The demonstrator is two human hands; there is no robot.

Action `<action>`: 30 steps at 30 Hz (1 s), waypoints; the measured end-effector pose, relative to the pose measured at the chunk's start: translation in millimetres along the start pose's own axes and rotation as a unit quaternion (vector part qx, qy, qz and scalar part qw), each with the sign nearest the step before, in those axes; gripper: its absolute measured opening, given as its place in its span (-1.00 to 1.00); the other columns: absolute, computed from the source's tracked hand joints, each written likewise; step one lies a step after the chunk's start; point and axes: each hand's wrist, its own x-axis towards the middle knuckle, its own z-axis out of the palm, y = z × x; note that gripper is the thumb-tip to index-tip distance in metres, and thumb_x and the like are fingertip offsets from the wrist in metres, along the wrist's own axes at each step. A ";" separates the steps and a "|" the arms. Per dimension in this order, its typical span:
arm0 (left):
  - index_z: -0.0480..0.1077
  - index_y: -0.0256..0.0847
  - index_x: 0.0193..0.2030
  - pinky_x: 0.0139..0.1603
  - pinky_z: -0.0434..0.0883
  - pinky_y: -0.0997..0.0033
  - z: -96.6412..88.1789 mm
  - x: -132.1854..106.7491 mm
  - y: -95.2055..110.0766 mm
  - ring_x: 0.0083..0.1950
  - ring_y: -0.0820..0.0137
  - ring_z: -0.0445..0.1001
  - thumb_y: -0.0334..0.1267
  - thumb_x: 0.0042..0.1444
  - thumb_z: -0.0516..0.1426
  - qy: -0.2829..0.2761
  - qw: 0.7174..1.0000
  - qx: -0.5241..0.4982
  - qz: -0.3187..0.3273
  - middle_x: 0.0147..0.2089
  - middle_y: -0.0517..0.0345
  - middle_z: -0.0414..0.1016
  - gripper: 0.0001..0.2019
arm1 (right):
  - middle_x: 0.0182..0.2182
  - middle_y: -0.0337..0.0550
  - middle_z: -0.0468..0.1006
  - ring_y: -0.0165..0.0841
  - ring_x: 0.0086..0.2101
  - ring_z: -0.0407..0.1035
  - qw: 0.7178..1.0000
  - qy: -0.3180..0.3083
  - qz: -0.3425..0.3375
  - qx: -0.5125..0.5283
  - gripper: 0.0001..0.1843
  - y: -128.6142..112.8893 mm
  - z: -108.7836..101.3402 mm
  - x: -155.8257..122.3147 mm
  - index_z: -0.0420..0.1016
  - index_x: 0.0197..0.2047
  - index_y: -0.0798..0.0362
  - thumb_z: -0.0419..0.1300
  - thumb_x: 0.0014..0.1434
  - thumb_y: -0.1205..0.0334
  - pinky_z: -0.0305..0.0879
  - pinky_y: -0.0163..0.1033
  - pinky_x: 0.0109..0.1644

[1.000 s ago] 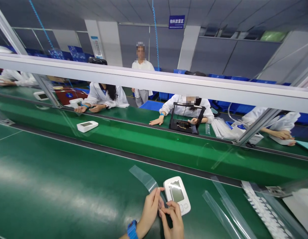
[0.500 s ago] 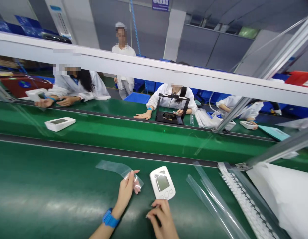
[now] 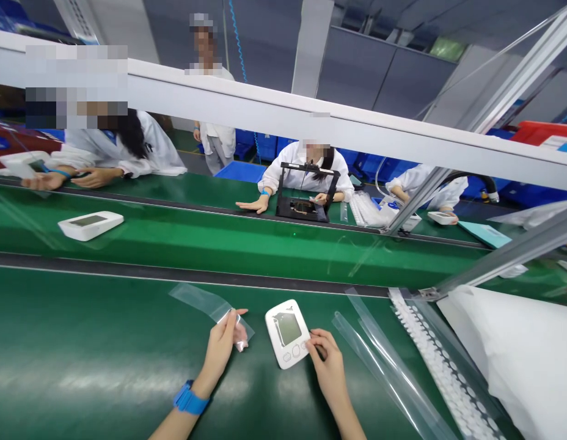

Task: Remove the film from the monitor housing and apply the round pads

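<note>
Pinching down at the near edge of the green worktable [image 3: 82,354], the left hand [image 3: 219,348], blue wristband [image 3: 189,401] on the wrist, had its fingertips closed together on the near end of a clear film strip [image 3: 205,302], which trailed away up and to the left across the mat. Just to the right of it, the white monitor [image 3: 288,333] lay flat, screen up, a little tilted, between the two hands. The right hand [image 3: 327,363] came in at the unit's lower right corner, thumb and fingertips gripping that edge beside the buttons. Further right, more clear strips [image 3: 379,360] lay slanted on the table, then a long sheet of white dots [image 3: 439,354], and past that a big white sheet [image 3: 517,354] at the edge.

Beyond the table's far border ran the green conveyor belt [image 3: 247,244], and on it, off to the left, sat a second white monitor [image 3: 90,224], well apart from the first. Across the belt, co-workers in white coats [image 3: 306,174] leaned on the far bench, one behind a black frame fixture [image 3: 306,198], another at far left holding a white unit. Behind them a person stood in the aisle. Overhead, a pale rail [image 3: 283,122] crossed the whole view.
</note>
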 end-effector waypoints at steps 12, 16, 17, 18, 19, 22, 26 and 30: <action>0.37 -0.36 -0.08 -0.68 0.33 0.54 0.5 0.0 -0.1 -0.67 0.44 0.35 0.15 0.14 0.07 -0.003 1.000 0.001 -0.001 -0.66 0.28 0.40 -0.47 | -0.13 0.04 0.41 -0.17 -0.15 0.45 1.000 -0.016 0.008 -0.005 -0.70 -6.8 2.9 -0.8 0.48 -0.38 0.09 0.16 0.21 0.03 0.49 -0.11 -0.12; 0.38 -0.36 -0.08 -0.67 0.34 0.53 1.3 -0.1 1.1 -0.67 0.42 0.36 0.16 0.11 0.10 -0.003 1.000 0.000 -0.002 -0.66 0.26 0.41 -0.46 | -0.08 0.01 0.41 -0.19 -0.15 0.47 0.996 -0.002 0.053 0.070 -0.71 -3.8 1.7 0.7 0.37 -0.21 0.05 0.25 0.13 0.02 0.47 -0.10 -0.08; 0.38 -0.36 -0.08 -0.67 0.34 0.53 0.9 -0.1 0.5 -0.67 0.42 0.37 0.17 0.11 0.10 -0.003 1.000 -0.001 -0.001 -0.67 0.26 0.40 -0.46 | -0.09 0.00 0.43 -0.20 -0.16 0.48 0.994 -0.006 0.070 0.088 -0.68 -2.8 0.6 1.4 0.34 -0.17 0.04 0.26 0.13 0.02 0.47 -0.12 -0.09; 0.38 -0.35 -0.09 -0.67 0.33 0.53 0.4 0.0 -0.3 -0.66 0.41 0.37 0.17 0.11 0.10 -0.003 1.000 -0.003 -0.001 -0.67 0.26 0.41 -0.46 | -0.12 -0.01 0.46 -0.21 -0.18 0.48 0.991 -0.012 0.085 0.100 -0.68 -1.8 -0.5 2.1 0.33 -0.15 0.04 0.24 0.15 0.01 0.47 -0.14 -0.12; 0.38 -0.35 -0.09 -0.67 0.33 0.53 -0.3 0.3 -1.3 -0.66 0.41 0.37 0.17 0.11 0.10 -0.004 1.000 -0.004 -0.002 -0.67 0.25 0.41 -0.46 | -0.15 -0.02 0.48 -0.22 -0.21 0.49 0.990 -0.018 0.096 0.105 -0.68 -0.7 -1.4 2.8 0.33 -0.13 0.04 0.21 0.18 0.00 0.47 -0.16 -0.15; 0.39 -0.34 -0.11 -0.66 0.34 0.52 -1.8 1.0 -4.3 -0.66 0.41 0.39 0.18 0.12 0.08 -0.014 1.000 0.003 -0.009 -0.65 0.24 0.43 -0.47 | -0.22 -0.02 0.53 -0.21 -0.23 0.49 0.990 -0.034 0.102 0.091 -0.70 2.2 -1.6 4.2 0.36 -0.13 0.06 0.17 0.21 0.02 0.44 -0.17 -0.17; 0.41 -0.34 -0.15 -0.59 0.38 0.48 2.8 -0.7 -5.9 -0.60 0.37 0.46 0.21 0.14 0.05 -0.068 0.997 0.034 -0.016 -0.60 0.16 0.48 -0.45 | -0.14 0.03 0.50 -0.15 -0.15 0.45 0.997 -0.032 0.069 0.023 -0.69 3.9 2.4 5.7 0.42 -0.11 0.08 0.22 0.17 0.05 0.43 -0.12 -0.12; 0.44 -0.31 -0.18 -0.48 0.42 0.44 12.1 -6.2 -7.3 -0.41 0.28 0.55 0.23 0.14 0.03 -0.131 0.990 0.048 -0.007 -0.43 0.02 0.56 -0.44 | -0.01 0.07 0.43 -0.11 -0.02 0.37 0.998 -0.044 0.031 -0.018 -0.67 0.1 7.6 1.7 0.48 -0.07 0.06 0.14 0.22 0.03 0.37 -0.09 0.00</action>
